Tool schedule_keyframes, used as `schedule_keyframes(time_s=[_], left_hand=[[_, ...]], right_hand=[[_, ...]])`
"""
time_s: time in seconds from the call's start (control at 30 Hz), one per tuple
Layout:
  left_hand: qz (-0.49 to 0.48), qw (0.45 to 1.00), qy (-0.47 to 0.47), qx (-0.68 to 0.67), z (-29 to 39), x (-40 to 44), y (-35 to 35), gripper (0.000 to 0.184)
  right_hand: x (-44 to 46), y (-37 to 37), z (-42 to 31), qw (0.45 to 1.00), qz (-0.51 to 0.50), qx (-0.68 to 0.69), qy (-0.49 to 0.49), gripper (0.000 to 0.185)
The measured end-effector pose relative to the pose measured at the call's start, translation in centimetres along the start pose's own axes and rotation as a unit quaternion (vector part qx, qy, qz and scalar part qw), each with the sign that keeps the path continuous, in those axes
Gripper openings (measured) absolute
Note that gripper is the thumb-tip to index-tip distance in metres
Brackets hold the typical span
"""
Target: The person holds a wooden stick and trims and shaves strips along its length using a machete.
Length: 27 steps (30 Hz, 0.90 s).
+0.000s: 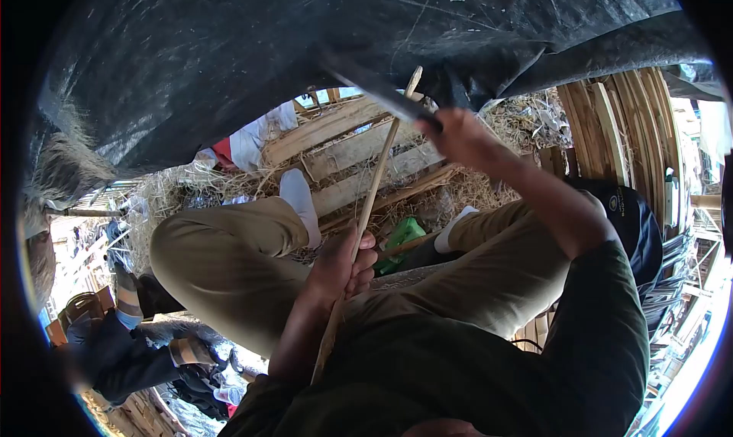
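My left hand (341, 267) is closed around a long, thin wooden strip (376, 179), which slants from beside my body up to the top centre. In my right hand (456, 138) is the dark handle of a long knife (389, 95). Its blade points to the upper left, blurred toward the tip, and crosses the strip in view just below the strip's upper end. Whether blade and strip touch is unclear.
Wooden planks (347, 148) and straw lie beyond my legs. Stacked wood strips (630, 128) stand at the right, near a dark cap (630, 227). A green bag (402, 240) lies between my legs. Dark sheeting (229, 55) hangs above. Another person's legs (137, 364) show lower left.
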<state>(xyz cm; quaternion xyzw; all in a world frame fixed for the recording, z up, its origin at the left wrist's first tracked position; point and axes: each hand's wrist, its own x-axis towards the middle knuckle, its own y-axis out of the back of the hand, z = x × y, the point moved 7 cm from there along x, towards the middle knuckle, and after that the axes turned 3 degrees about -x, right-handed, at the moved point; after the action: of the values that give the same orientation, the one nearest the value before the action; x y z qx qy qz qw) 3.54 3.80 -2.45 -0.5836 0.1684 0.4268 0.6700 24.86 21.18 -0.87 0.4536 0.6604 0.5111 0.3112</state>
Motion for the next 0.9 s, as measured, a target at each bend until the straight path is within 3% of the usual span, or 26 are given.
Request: schedule_keyframes(time_s=[0.17,0.2,0.3,0.33,0.43,0.57,0.6,0.7,0.73,0.8,0.9], left_hand=[[0.010,1.000,0.011,-0.007,-0.4,0.5,0.5,0.046],[0.017,1.000,0.002,0.014,-0.2,0.5,0.5,0.046],[0.040,0.996,-0.032,0.067,0.1,0.4,0.2,0.045],[0.052,0.994,-0.039,0.085,0.1,0.1,0.0,0.045],[0.057,0.994,-0.045,0.083,0.1,0.3,0.0,0.044],[0.051,0.996,-0.017,0.078,-0.6,0.5,-0.3,0.041],[0.061,0.994,-0.029,0.092,-0.4,0.6,-0.3,0.039],[0.088,0.988,-0.055,0.115,0.1,0.1,-0.5,0.034],[0.096,0.987,-0.053,0.114,0.4,-0.2,-0.6,0.033],[0.096,0.990,-0.049,0.091,0.6,-0.1,-0.4,0.032],[0.080,0.994,-0.041,0.058,0.3,0.5,0.1,0.032]], right_hand=[[-3.1,-0.7,-7.5,0.989,-0.084,0.105,0.062,0.051],[-2.6,-0.3,-6.6,0.991,-0.060,0.104,0.066,0.050],[0.0,-0.3,-0.7,0.974,-0.162,0.094,-0.127,0.060],[0.4,-0.2,0.9,0.981,-0.111,0.071,-0.140,0.060],[-2.8,-2.3,-2.4,1.000,0.003,0.008,0.005,0.048],[-3.5,-0.9,-5.9,0.988,-0.096,0.118,0.031,0.051],[-3.2,-0.5,-5.1,0.995,-0.035,0.069,0.070,0.051],[-0.9,-0.5,0.8,0.992,-0.061,0.031,-0.102,0.048],[-1.0,-0.7,1.0,0.978,-0.116,0.091,-0.149,0.044],[-2.8,-1.9,-2.7,0.995,-0.072,0.072,-0.014,0.043],[-4.4,-0.5,-8.1,0.985,-0.118,0.118,0.042,0.047]])
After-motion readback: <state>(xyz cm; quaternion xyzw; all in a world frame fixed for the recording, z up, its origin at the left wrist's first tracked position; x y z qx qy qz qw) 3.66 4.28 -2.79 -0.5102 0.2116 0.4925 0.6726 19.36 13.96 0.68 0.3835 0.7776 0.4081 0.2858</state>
